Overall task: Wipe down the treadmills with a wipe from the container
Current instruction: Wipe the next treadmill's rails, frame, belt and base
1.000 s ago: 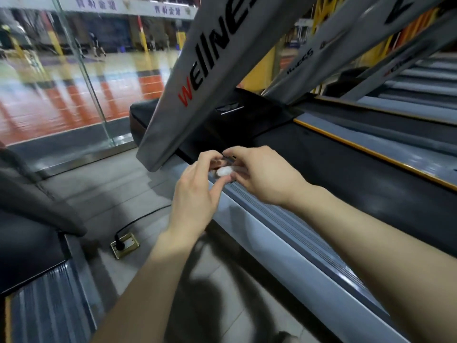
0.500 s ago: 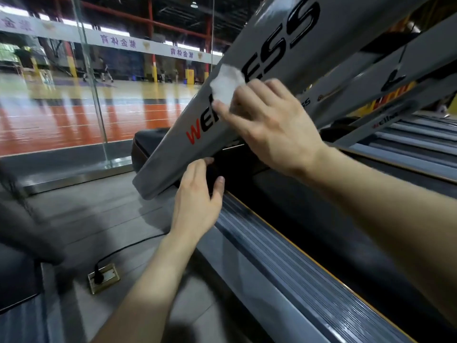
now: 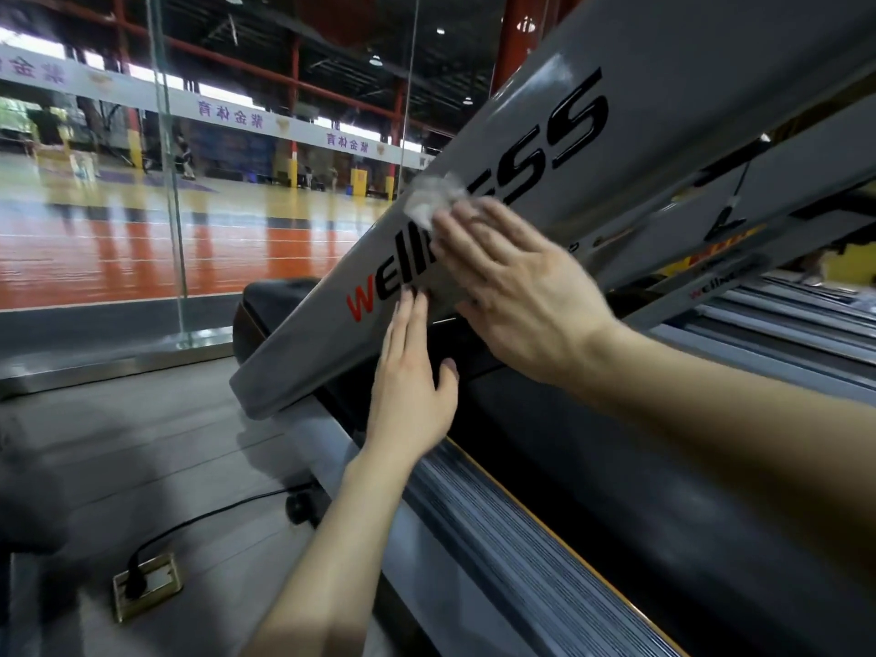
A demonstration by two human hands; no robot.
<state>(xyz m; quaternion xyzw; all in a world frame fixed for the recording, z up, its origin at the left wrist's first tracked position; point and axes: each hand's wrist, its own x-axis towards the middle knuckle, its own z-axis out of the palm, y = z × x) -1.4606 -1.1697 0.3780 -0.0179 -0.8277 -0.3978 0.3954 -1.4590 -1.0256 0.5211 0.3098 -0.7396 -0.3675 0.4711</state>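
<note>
Gym floor, row of treadmills beside a glass wall (image 3: 166, 182).

- Nearest treadmill: grey slanted post (image 3: 663, 111) with "wellness" lettering, red "w", the rest black. The post's lower end sits over the black hood (image 3: 275, 301) at the front of the deck.
- Wipe (image 3: 429, 199): small, white, crumpled, lying flat against the face of the post about halfway along the lettering, covering a couple of letters. It looks blurred.
- Right hand (image 3: 516, 301): laid on the post, palm towards it, fingers (image 3: 455, 230) straight and slightly spread, the tips pressing the wipe onto the grey face. Nothing is pinched or wrapped; the wipe pokes out beyond the fingertips.
- Left hand (image 3: 412, 386): below the right one, held upright and flat, fingers together and straight, the tips touching the post's lower edge just right of the red "w". Thumb out to the side over the black hood. It holds nothing.
- Under both arms: the ribbed grey side rail (image 3: 521, 538) with a thin orange stripe along its inner edge, then the black belt (image 3: 687, 490).
- Floor (image 3: 118, 443), left of the deck: a brass socket plate (image 3: 147, 585) with a black plug in it, cable (image 3: 213, 519) running towards the treadmill's front.
- Further right, more grey posts and decks of neighbouring machines.
- Beyond the glass: an orange and tan sports court (image 3: 260, 230), a few distant people, too small to make out.
</note>
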